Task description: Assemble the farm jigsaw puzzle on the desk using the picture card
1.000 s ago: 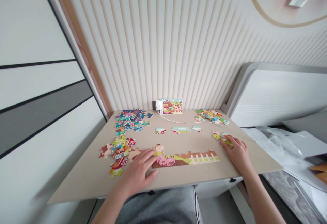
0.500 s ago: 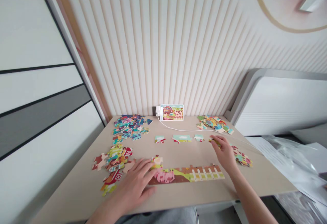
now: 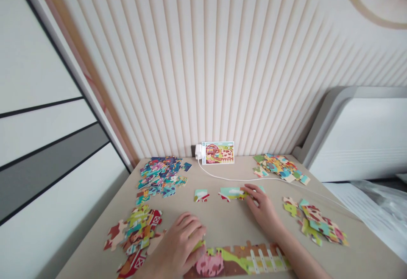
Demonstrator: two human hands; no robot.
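Observation:
My right hand (image 3: pixel 259 205) has its fingers bent down on a small puzzle piece at the right end of a joined sky-and-grass strip (image 3: pixel 232 193). Left of that strip lies a separate sky piece (image 3: pixel 201 195) with a red corner. My left hand (image 3: pixel 182 243) rests at the left end of the assembled bottom strip, its fingers over a yellow-green piece (image 3: pixel 199 245) that is mostly hidden. The bottom strip shows a pink pig (image 3: pixel 210 264) and a white fence (image 3: pixel 263 260); my right forearm covers part of its right end.
Loose pieces lie in a blue pile (image 3: pixel 162 173) back left, a red-and-green pile (image 3: pixel 140 228) front left, an orange pile (image 3: pixel 280 166) back right and a cow-patterned pile (image 3: pixel 321 221) at right. A picture card (image 3: pixel 219 152) leans by the wall beside a charger (image 3: pixel 199 152) with a white cable.
My right hand has moved left with a piece, from beside the right pile to the upper strip. The camera view has tilted up, so the table sits lower.

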